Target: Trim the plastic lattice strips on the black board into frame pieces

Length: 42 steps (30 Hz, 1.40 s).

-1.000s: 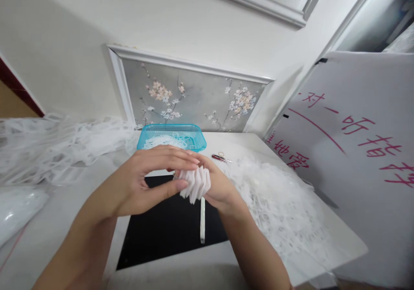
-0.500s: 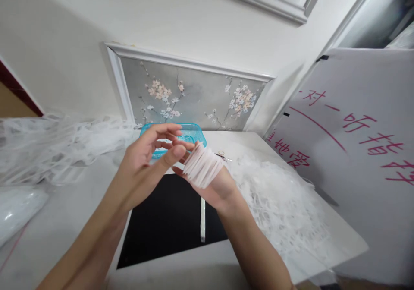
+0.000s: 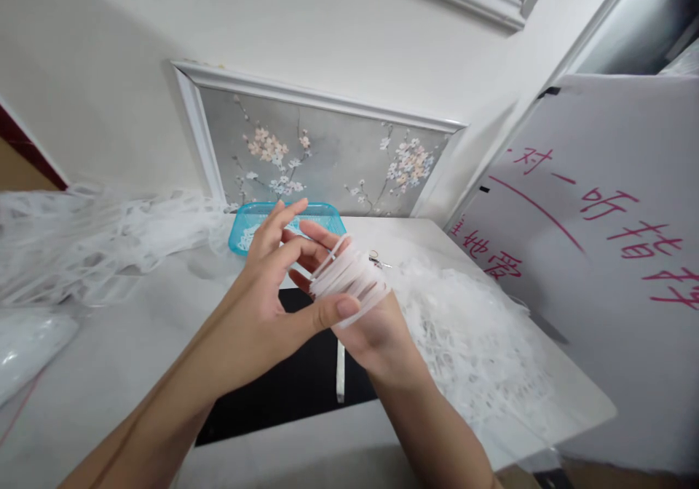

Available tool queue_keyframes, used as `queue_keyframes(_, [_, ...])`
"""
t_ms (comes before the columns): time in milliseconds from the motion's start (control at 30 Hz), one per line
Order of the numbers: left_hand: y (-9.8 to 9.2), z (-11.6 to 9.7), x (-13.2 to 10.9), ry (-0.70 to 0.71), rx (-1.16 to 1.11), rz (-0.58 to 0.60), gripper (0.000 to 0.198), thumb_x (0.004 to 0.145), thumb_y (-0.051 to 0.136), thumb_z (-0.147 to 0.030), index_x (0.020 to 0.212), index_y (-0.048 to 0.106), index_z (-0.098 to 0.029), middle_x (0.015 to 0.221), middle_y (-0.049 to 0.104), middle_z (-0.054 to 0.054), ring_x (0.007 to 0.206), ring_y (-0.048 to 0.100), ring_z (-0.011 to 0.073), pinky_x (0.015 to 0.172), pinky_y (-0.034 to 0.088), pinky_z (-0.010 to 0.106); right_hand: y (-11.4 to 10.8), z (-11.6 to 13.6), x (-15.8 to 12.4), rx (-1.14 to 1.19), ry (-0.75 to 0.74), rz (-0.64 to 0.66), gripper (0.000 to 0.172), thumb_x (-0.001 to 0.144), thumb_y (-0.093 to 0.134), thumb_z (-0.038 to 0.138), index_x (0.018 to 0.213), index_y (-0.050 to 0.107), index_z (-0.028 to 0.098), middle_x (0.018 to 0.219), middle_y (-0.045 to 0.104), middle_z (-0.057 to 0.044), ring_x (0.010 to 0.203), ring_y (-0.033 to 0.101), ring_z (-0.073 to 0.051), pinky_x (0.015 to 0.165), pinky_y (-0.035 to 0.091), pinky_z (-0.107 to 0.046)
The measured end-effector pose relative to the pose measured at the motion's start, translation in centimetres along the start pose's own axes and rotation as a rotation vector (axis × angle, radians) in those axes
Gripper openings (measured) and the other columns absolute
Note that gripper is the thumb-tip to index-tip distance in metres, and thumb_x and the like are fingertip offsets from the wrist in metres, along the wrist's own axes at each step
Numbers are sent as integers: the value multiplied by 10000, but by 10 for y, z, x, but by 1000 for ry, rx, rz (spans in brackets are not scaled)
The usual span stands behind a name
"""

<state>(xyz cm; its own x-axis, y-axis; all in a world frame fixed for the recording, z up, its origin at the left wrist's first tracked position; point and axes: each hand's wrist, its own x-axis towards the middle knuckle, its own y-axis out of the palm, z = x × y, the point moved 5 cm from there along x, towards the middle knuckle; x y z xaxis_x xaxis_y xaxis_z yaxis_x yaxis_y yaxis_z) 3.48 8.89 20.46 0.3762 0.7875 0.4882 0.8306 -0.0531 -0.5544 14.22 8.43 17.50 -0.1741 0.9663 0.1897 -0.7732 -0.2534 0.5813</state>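
Observation:
A bundle of thin, translucent white bands (image 3: 349, 274) is looped around my right hand (image 3: 376, 336), across the palm and the base of the fingers. The right fingers reach out beyond the loops, slightly bent. My left hand (image 3: 273, 278) comes in from the left with its fingers spread. Its thumb lies against the near side of the bands, while its other fingers are beside the right fingertips. Below both hands lies a black mat (image 3: 256, 398) with a narrow whitish strip (image 3: 341, 376) on it.
A blue basket (image 3: 237, 238) with white pieces inside stands behind the hands. Small scissors (image 3: 376, 260) lie to its right. Heaps of white netlike strips sit at right (image 3: 475, 343) and left (image 3: 120, 241). A clear plastic bag (image 3: 33, 351) is at the left edge; a whiteboard (image 3: 617, 314) stands right.
My left hand has moved right, bringing its thumb onto the bands. The bands now look more loosely spread, with one loop standing out toward the right fingertips.

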Motion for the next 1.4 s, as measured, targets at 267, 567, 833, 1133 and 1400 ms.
queue_keyframes(267, [6,10,7,39,-228,104,219,775,757,-480,867,702,-289,1526,413,-19,1518,117,327,1220,196,584,-7,1,5,-126,-58,7,306,771,712,397,1058,726,292,1268,675,-15,1230,584,-237,1114,404,-430])
queue_keyframes(567, [21,8,7,58,-119,275,265,751,762,-551,869,777,-315,1553,364,-26,1517,92,358,1235,93,587,-10,5,5,-151,-89,-52,182,813,684,346,957,734,247,1194,713,-44,1229,599,-242,1119,421,-432])
queue_keyframes(833, [15,11,11,82,-174,319,153,782,759,-430,793,754,-278,1552,373,-26,1505,175,343,1212,196,603,-7,2,9,40,115,36,245,870,601,464,992,711,283,1231,688,-9,1267,563,-226,1077,464,-417])
queue_keyframes(1133, [7,4,10,151,-141,336,161,814,729,-443,826,755,-285,1423,545,19,1503,204,309,1223,108,612,-2,8,-4,50,201,71,299,896,570,488,1105,693,312,1389,590,25,1356,475,-207,1087,457,-396])
queue_keyframes(1400, [6,5,8,151,-154,323,128,808,742,-402,886,761,-303,1488,474,-13,1497,219,325,1216,208,600,1,7,-5,66,145,65,244,895,580,434,1053,718,310,1329,625,18,1322,504,-206,1074,461,-386])
